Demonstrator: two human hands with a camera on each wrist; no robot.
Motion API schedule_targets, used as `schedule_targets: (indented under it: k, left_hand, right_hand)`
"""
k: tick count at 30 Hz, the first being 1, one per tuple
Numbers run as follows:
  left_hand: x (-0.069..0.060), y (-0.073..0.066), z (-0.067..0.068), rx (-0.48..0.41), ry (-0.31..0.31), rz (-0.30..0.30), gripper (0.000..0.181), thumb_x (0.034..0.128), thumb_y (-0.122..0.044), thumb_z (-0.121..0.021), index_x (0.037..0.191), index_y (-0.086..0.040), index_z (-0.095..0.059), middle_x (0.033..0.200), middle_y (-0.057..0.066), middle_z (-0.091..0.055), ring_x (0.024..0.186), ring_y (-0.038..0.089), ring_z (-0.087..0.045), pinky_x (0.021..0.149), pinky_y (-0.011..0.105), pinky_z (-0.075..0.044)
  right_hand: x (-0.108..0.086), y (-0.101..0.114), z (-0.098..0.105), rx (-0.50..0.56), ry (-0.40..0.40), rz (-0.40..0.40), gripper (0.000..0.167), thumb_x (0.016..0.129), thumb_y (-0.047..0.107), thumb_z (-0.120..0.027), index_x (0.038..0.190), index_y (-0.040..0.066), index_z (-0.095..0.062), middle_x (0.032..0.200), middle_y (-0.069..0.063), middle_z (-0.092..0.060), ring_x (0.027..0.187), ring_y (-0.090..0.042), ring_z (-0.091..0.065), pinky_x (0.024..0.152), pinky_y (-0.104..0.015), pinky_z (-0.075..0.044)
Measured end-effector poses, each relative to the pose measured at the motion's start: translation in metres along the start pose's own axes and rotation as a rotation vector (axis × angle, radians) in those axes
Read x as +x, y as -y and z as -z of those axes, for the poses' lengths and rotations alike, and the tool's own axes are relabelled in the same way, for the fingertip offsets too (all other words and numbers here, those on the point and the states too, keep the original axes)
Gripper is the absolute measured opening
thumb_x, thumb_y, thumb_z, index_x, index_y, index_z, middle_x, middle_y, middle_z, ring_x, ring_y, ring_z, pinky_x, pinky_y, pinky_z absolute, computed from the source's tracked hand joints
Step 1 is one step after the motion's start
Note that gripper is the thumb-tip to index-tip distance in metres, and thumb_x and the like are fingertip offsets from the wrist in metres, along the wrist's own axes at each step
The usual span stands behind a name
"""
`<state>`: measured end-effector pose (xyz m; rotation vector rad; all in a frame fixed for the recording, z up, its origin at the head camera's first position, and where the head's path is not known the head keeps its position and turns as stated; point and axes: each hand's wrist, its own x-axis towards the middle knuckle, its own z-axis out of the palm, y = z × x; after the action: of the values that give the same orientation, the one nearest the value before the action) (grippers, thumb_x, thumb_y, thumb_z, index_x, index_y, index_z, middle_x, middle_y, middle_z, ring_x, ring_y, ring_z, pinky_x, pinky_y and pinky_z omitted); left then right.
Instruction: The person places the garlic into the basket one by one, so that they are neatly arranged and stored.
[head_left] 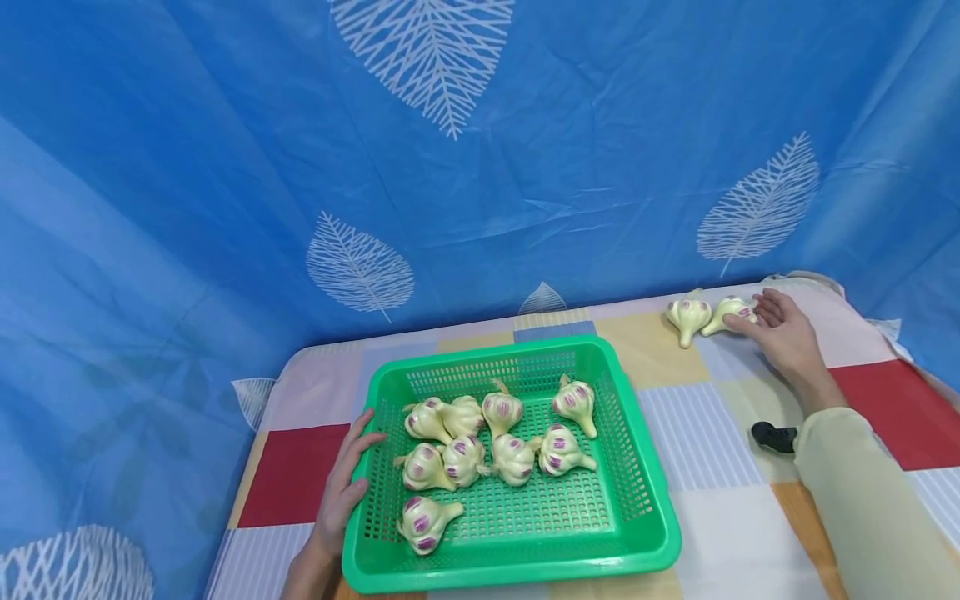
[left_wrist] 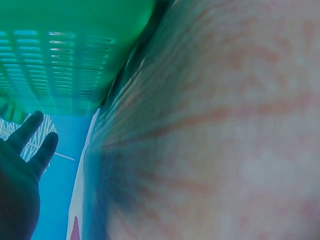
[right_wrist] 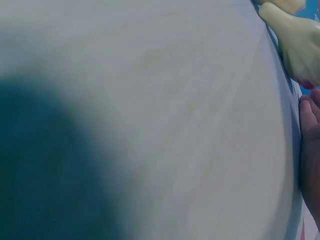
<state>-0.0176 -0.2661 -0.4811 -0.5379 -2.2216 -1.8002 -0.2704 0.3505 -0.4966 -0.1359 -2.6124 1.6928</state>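
A green plastic basket [head_left: 652, 492] holds several garlic bulbs [head_left: 513, 459] with purple streaks. My left hand [head_left: 341, 492] rests along the basket's left side, fingers spread and fingertips at the rim; the left wrist view shows two of these fingers [left_wrist: 44, 152] beside the slotted wall. Off to the far right, my right hand [head_left: 787, 337] is at a garlic bulb [head_left: 733, 310], its thumb in front of the bulb and its fingers loosely bent at the bulb's right end. Another garlic bulb [head_left: 687, 317] lies just left of that one.
A patchwork-patterned cloth [head_left: 720, 533] covers the table. Blue curtains [head_left: 525, 192] with white leaf prints hang behind and at both sides. A black strap-like piece [head_left: 774, 437] shows beside the right sleeve [head_left: 870, 492].
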Motion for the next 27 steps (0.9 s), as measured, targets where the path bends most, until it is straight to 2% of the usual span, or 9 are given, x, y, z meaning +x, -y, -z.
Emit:
schedule_targets:
  k: [3, 7, 12, 13, 16, 19, 20, 23, 27]
  left_hand:
    - [-0.001, 0.002, -0.001, 0.001, 0.002, -0.004, 0.047, 0.0957, -0.012, -0.041, 0.134, 0.015, -0.043, 0.163, 0.014, -0.017, 0.146, 0.022, -0.018, 0.104, 0.026, -0.041]
    - [-0.002, 0.001, 0.001, -0.018, -0.004, -0.006, 0.047, 0.0962, -0.012, -0.040, 0.134, 0.016, -0.042, 0.163, 0.014, -0.016, 0.145, 0.023, -0.018, 0.103, 0.026, -0.041]
    - [-0.006, 0.000, 0.002, -0.053, -0.006, 0.000, 0.045, 0.0954, -0.007, -0.039, 0.135, 0.014, -0.042, 0.163, 0.013, -0.016, 0.145, 0.022, -0.018, 0.101, 0.027, -0.045]
    - [-0.006, 0.001, 0.002, -0.054, -0.004, -0.005, 0.045, 0.0950, -0.005, -0.039, 0.136, 0.013, -0.042, 0.164, 0.013, -0.016, 0.146, 0.022, -0.017, 0.101, 0.028, -0.046]
    - [-0.007, 0.001, 0.000, -0.057, -0.001, -0.015, 0.045, 0.0957, -0.006, -0.038, 0.137, 0.013, -0.042, 0.163, 0.014, -0.015, 0.146, 0.023, -0.018, 0.101, 0.028, -0.046]
    - [-0.006, 0.001, -0.001, -0.055, 0.000, -0.023, 0.045, 0.0954, -0.005, -0.037, 0.137, 0.012, -0.042, 0.163, 0.014, -0.015, 0.146, 0.023, -0.017, 0.101, 0.027, -0.045]
    - [-0.006, 0.000, -0.001, -0.050, -0.002, -0.021, 0.045, 0.0955, -0.006, -0.037, 0.136, 0.013, -0.042, 0.163, 0.014, -0.015, 0.146, 0.023, -0.017, 0.101, 0.027, -0.045]
    - [-0.004, 0.000, -0.002, -0.042, -0.002, -0.028, 0.045, 0.0947, -0.005, -0.036, 0.136, 0.011, -0.043, 0.163, 0.014, -0.016, 0.146, 0.023, -0.017, 0.101, 0.026, -0.044]
    - [-0.003, 0.002, -0.004, -0.044, 0.005, -0.038, 0.046, 0.0939, -0.005, -0.037, 0.136, 0.013, -0.043, 0.163, 0.016, -0.015, 0.146, 0.026, -0.017, 0.102, 0.026, -0.044]
  right_hand:
    - [0.005, -0.001, -0.001, 0.012, -0.014, 0.028, 0.101, 0.094, 0.042, -0.070, 0.163, 0.009, -0.004, 0.166, -0.019, -0.014, 0.151, -0.032, -0.019, 0.116, -0.026, -0.023]
    - [0.011, -0.001, -0.007, -0.001, 0.003, 0.042, 0.100, 0.093, 0.045, -0.070, 0.163, 0.013, -0.006, 0.166, -0.016, -0.016, 0.150, -0.035, -0.018, 0.118, -0.037, -0.023]
    - [0.014, 0.002, -0.010, -0.053, 0.017, 0.059, 0.092, 0.092, 0.049, -0.070, 0.162, 0.011, -0.021, 0.163, -0.018, -0.026, 0.147, -0.041, -0.024, 0.115, -0.048, -0.027]
    - [0.014, 0.002, -0.009, -0.073, 0.008, 0.064, 0.090, 0.092, 0.049, -0.070, 0.160, 0.011, -0.026, 0.161, -0.019, -0.030, 0.146, -0.036, -0.030, 0.114, -0.041, -0.032]
    - [0.013, 0.004, -0.009, -0.106, -0.012, 0.052, 0.084, 0.090, 0.051, -0.070, 0.156, 0.009, -0.038, 0.156, -0.021, -0.038, 0.142, -0.032, -0.036, 0.109, -0.032, -0.038]
    - [0.011, 0.005, -0.008, -0.117, -0.029, 0.028, 0.082, 0.089, 0.054, -0.071, 0.152, 0.008, -0.044, 0.154, -0.021, -0.042, 0.140, -0.030, -0.038, 0.105, -0.034, -0.040]
    - [0.011, 0.005, -0.007, -0.112, -0.029, 0.017, 0.083, 0.089, 0.055, -0.071, 0.152, 0.008, -0.044, 0.155, -0.021, -0.041, 0.142, -0.033, -0.034, 0.108, -0.042, -0.038]
    - [0.009, 0.004, -0.003, -0.113, -0.038, 0.002, 0.085, 0.088, 0.056, -0.070, 0.152, 0.007, -0.043, 0.155, -0.021, -0.041, 0.143, -0.036, -0.034, 0.110, -0.049, -0.036]
    - [0.005, 0.002, 0.002, -0.134, -0.053, -0.021, 0.088, 0.087, 0.059, -0.069, 0.152, 0.005, -0.042, 0.154, -0.023, -0.040, 0.141, -0.039, -0.035, 0.106, -0.045, -0.041]
